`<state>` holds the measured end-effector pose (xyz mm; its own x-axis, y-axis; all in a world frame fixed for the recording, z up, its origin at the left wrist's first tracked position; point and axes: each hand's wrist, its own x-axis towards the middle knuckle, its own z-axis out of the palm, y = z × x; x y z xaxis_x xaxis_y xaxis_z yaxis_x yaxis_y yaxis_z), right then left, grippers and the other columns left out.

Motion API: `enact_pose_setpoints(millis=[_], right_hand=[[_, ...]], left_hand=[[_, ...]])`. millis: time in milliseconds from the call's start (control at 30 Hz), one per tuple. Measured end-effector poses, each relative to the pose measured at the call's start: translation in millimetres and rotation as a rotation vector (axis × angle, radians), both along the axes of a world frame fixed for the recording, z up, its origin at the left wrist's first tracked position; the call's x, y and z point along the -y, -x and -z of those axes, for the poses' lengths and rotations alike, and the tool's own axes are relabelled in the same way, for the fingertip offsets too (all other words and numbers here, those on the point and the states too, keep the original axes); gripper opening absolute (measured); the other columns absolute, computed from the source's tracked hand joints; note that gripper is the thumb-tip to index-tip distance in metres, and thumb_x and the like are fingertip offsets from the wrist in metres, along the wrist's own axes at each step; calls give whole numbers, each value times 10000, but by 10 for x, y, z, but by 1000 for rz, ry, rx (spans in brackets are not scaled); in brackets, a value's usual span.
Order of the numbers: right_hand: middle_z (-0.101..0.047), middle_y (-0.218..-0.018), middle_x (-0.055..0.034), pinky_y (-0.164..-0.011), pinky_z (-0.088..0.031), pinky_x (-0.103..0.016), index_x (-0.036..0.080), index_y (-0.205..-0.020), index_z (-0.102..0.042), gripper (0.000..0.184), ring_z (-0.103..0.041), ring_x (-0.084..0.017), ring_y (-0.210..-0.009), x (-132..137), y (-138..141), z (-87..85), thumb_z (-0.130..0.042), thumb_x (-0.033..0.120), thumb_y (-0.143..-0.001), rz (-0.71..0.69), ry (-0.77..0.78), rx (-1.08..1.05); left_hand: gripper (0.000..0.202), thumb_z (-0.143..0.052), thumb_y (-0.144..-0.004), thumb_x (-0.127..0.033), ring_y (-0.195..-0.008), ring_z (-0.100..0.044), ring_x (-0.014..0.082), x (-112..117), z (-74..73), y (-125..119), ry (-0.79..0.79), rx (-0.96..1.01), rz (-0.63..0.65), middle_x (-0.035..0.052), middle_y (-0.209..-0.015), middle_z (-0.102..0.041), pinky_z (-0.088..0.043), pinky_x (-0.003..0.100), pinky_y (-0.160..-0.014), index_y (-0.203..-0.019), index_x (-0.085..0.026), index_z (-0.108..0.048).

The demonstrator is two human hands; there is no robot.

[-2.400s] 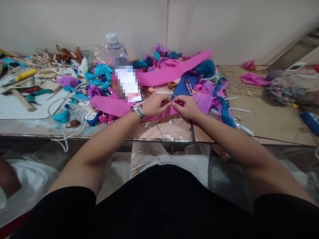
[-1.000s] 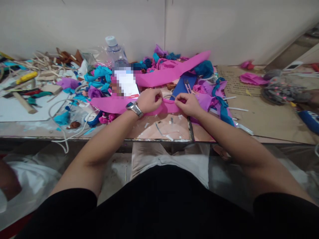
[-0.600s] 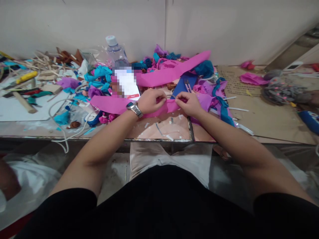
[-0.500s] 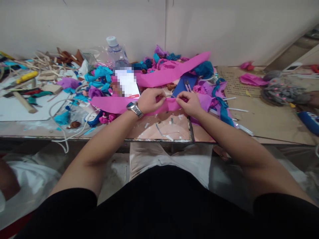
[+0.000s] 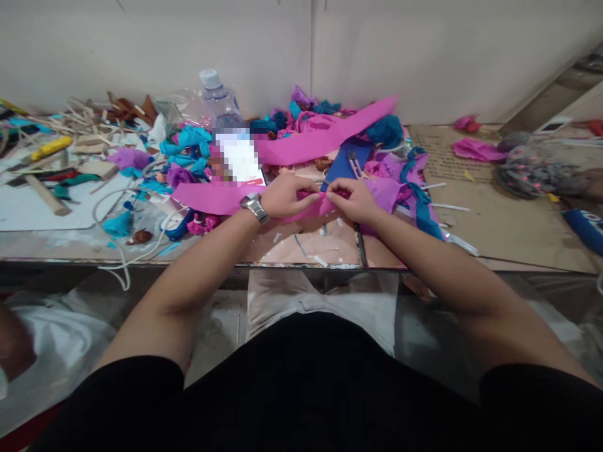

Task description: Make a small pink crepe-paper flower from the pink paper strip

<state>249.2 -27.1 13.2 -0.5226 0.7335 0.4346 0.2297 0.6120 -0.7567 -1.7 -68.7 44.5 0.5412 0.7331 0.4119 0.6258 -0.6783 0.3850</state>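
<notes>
A long pink crepe paper strip (image 5: 207,197) lies across the table in front of me. My left hand (image 5: 285,196), with a metal watch on its wrist, pinches the strip's gathered end. My right hand (image 5: 353,199) pinches the same gathered paper from the right, fingertips almost touching the left ones. Both hands are closed on the pink paper just above the table. A second pink strip (image 5: 325,135) lies behind the hands, beside a blue paper sheet (image 5: 346,164) with small snips (image 5: 354,164) on it.
Crumpled blue, teal and purple paper scraps (image 5: 188,141) are heaped behind, with a plastic water bottle (image 5: 217,95). Wooden sticks and tools (image 5: 51,150) lie far left, a white cord (image 5: 117,245) at the front left edge, and cardboard (image 5: 494,220) with grey stuff (image 5: 532,169) at the right.
The hands spread apart along the strip about a second ago, then came back together. Now their fingertips meet and the paper between them is gathered tighter.
</notes>
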Motion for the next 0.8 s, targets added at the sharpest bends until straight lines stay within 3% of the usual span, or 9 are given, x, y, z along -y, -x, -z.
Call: enact_pose_setpoints(millis=[100,233,600,700,800], right_hand=[[-779,-864,-44,-818,-552,-369,215,-862,-731,227,-680,-226,-812,6,-8,-12,-676,433,-891,-20,-7,27],[-778,-850,-50,-826,-548,-373,212,-828,-713,195,-665,-221,-796,-10,-22,-38,-653,390,-881,-2,-29,46],[-769,-814,-43,-778,-534,-351,209,-824,-725,212,-638,-200,-750,-43,-14,5,-660,406,-870,75,-28,10],[-781,-837,-44,-800,-533,-357,207,-845,-735,212,-652,-206,-769,-29,-18,0,-668,405,-886,52,-40,39],[-803,-889,-50,-819,-531,-359,203,-887,-751,251,-672,-214,-803,-13,-14,-6,-680,442,-916,-9,-46,71]], left_hand=[[378,-596,-1051,-472,-783,-747,187,0,-2,0,31,-8,17,48,-928,-865,-508,344,-805,-1011,-208,-864],[379,-607,-1034,-476,-807,-757,199,11,-36,2,57,-10,-50,63,-947,-868,-519,345,-817,-1001,-197,-861],[264,-595,-943,-262,-928,-757,306,0,-49,-19,40,-139,-458,113,-1018,-846,-539,427,-899,-1054,-186,-823],[333,-592,-905,-215,-970,-765,295,3,-40,-17,27,-70,-412,111,-1083,-844,-549,421,-937,-1166,-173,-796],[356,-597,-915,-259,-1059,-764,289,17,-15,-43,-12,-72,-228,119,-1169,-842,-545,416,-981,-1195,-170,-798]])
